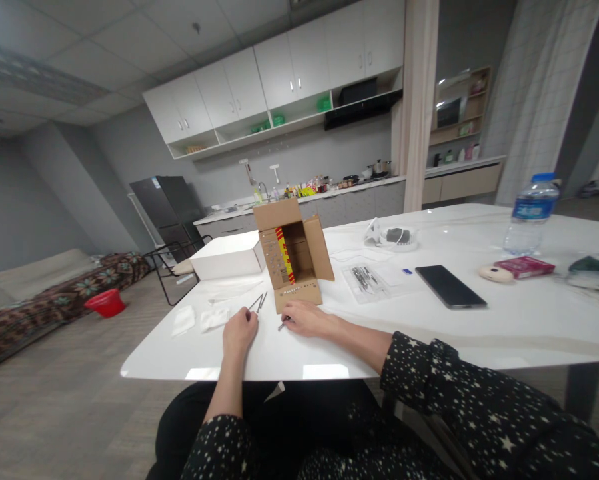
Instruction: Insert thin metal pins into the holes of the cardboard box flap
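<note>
My left hand (239,332) rests on the white table (429,333), closed around a pair of metal tweezers (258,302) whose tips point toward the box. My right hand (305,318) lies beside it, pinching a small dark metal piece (282,325) just in front of the box flap. An open cardboard box (294,257) lies on its side before both hands, its front flap (298,295) dotted with several small parts in a row; a red and yellow sheet sits inside.
A white box (228,257) is left of the carton, with white wipes (199,319) near the edge. A clear bag of parts (366,279), black phone (450,287), water bottle (530,213), red pack (524,267) and cable dish (398,237) lie to the right.
</note>
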Available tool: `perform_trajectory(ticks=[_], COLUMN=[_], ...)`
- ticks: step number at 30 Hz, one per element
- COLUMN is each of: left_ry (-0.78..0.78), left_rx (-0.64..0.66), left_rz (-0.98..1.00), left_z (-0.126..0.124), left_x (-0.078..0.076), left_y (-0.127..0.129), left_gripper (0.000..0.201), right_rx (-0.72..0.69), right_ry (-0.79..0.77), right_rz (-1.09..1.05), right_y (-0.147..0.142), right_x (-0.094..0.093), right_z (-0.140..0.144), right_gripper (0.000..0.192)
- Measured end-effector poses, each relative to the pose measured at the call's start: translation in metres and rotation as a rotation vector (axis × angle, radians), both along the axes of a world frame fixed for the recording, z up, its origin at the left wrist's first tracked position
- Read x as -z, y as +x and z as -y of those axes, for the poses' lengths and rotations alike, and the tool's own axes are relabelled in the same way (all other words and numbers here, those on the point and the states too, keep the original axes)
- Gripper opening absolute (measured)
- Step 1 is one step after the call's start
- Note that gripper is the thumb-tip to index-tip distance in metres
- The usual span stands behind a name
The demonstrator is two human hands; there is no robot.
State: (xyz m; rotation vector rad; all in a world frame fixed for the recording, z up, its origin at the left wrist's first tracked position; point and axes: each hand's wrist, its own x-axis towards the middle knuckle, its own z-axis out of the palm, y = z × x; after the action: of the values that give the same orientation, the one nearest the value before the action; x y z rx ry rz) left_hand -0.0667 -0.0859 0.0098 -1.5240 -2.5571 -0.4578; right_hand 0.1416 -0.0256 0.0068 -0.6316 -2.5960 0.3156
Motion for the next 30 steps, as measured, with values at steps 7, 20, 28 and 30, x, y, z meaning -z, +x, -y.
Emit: perform_trajectory(ticks=[7,20,28,30], left_ry=[-0.005,0.005,0.004,0.007], left_rx=[0.004,0.013,0.01,0.007], left_rz=[0.005,-0.004,-0.013,-0.018], left_z=[0.0004,0.0016,0.0017,0.0015], left_x=[-0.0004,-0.0009,-0.0013,-0.0008], left_y=[-0.0004,0.0009,0.0022,0.0023], left_gripper=[0.03,0.03,0.029,0.029], right_rx=[0.148,0.163,0.166,0.168], right_ry=[-0.006,-0.009,-0.017,-0.035], right_rz=[0.025,0.014,-0.002,-0.015], right_y=[0.0027,0.0045,0.0052,0.0051], right_x=[-0.0059,-0.0035,-0.0026,-0.0021], right_z=[0.0015,-0.0011,-0.0014,-0.0024], right_gripper=[0.02,0.018,0.016,0.015])
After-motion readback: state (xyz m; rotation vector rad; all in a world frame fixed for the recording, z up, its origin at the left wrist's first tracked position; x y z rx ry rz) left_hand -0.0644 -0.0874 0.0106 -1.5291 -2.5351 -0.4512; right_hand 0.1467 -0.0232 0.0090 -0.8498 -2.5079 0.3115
